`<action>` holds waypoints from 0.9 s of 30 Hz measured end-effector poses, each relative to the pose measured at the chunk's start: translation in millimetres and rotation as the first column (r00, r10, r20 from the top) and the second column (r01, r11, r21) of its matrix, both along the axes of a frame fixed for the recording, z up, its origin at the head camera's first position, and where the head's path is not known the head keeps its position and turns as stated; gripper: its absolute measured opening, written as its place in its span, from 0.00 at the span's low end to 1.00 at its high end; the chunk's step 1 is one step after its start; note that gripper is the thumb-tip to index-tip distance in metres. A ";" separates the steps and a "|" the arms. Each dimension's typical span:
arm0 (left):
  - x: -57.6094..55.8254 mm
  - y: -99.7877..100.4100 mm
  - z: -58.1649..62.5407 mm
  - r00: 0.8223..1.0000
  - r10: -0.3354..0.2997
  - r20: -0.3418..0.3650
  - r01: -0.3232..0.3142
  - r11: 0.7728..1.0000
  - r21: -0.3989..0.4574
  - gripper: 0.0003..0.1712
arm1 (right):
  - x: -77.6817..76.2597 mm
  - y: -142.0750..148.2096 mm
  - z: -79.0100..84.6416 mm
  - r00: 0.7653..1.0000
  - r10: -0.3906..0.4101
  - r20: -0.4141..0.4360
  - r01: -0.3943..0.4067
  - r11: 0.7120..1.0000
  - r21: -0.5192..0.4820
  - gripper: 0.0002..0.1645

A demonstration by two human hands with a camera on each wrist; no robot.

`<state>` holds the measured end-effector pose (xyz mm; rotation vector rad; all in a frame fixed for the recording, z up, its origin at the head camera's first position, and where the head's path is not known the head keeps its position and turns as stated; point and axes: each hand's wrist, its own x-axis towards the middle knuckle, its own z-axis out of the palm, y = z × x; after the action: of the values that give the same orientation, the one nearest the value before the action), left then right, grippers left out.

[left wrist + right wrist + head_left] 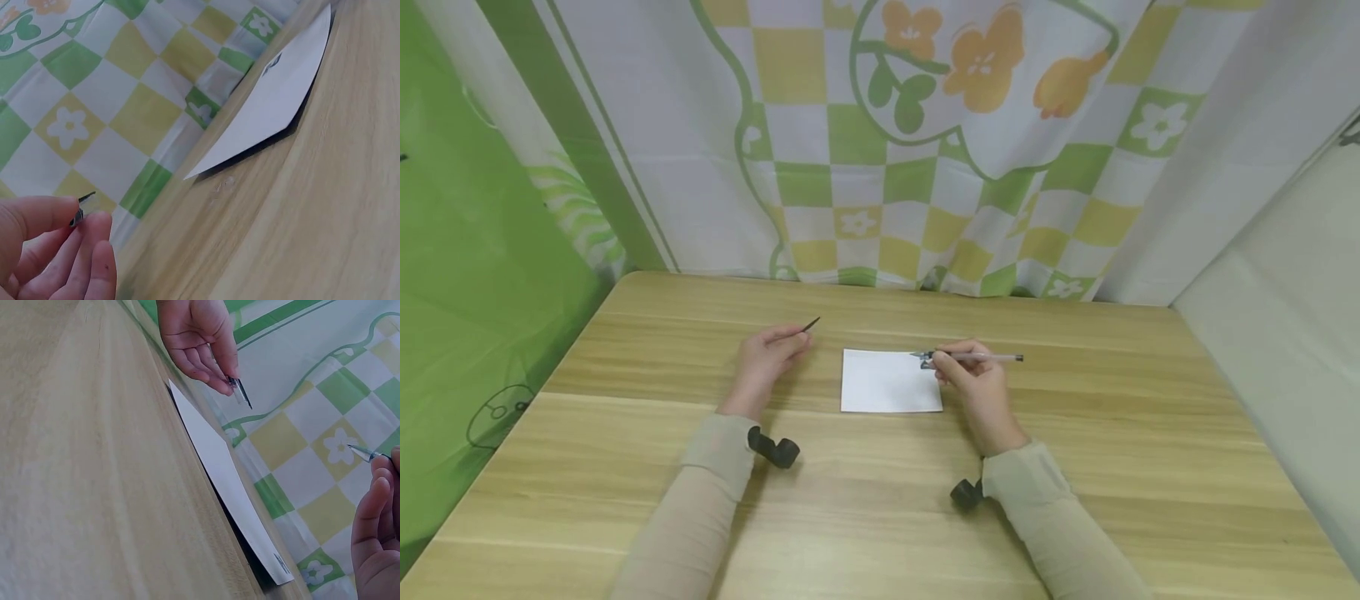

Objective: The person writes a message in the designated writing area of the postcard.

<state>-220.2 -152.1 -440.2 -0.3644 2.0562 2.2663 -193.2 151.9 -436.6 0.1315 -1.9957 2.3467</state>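
My left hand (767, 362) pinches a small pen cap (239, 392) between thumb and fingertips, left of the paper and above the table. The cap looks clear with a dark clip. In my right hand (977, 387) is an uncapped gel pen (1000, 357) with a clear barrel and dark end, its tip pointing left over the paper's top right corner. Between the hands a white sheet of paper (883, 383) lies on the table, its edge slightly raised in the wrist views. A small dark mark (272, 62) shows near one corner of it.
The wooden table (850, 517) runs back to a checked, flowered curtain (857, 183). Green cloth (490, 208) hangs at the left, with a thin dark wire loop (497, 412) by the table's left edge. Black camera mounts (775, 448) sit on both wrists.
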 end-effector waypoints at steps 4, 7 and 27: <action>-0.6 -2.4 -2.2 0.999 0.032 0.006 -0.031 0.998 -0.054 0.21 | 0.3 -0.4 -0.4 1.000 0.003 -0.008 -0.003 1.000 0.003 0.12; -0.4 -3.7 -3.2 0.999 0.041 -0.001 -0.040 0.993 -0.106 0.20 | 0.3 -0.5 -1.0 1.000 0.010 -0.016 -0.010 1.000 0.006 0.12; -0.5 -11.8 -9.5 0.998 0.009 -0.066 -0.041 0.870 -0.492 0.14 | 0.4 -1.5 -3.2 0.999 0.034 -0.019 -0.034 0.999 0.010 0.13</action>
<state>-220.8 -163.9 -449.7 -0.3462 2.6648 1.7447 -192.8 150.4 -439.7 0.1888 -2.0125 2.3466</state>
